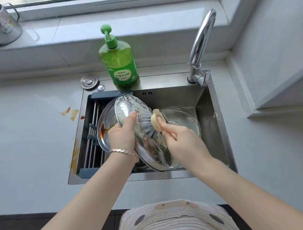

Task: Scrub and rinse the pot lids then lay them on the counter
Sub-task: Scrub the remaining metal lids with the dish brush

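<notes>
A soapy steel pot lid (129, 106) stands tilted on edge over the sink (216, 130). My left hand (123, 132) grips its left rim, thumb on the inner face. My right hand (181, 144) holds a scrubbing brush (151, 121) with a cream handle, its grey bristles pressed against the lid's inner face. A second steel lid (103, 127) with brown sauce stains leans behind my left hand. A glass lid (186, 119) lies in the basin to the right, partly hidden by my right hand.
A green dish soap bottle (119, 58) stands at the sink's back edge, beside the chrome tap (200, 44). A drain rack (93, 134) spans the sink's left side. Brown sauce smears (70, 112) mark the grey counter (28, 142) on the left. A metal mug (2, 27) sits on the windowsill.
</notes>
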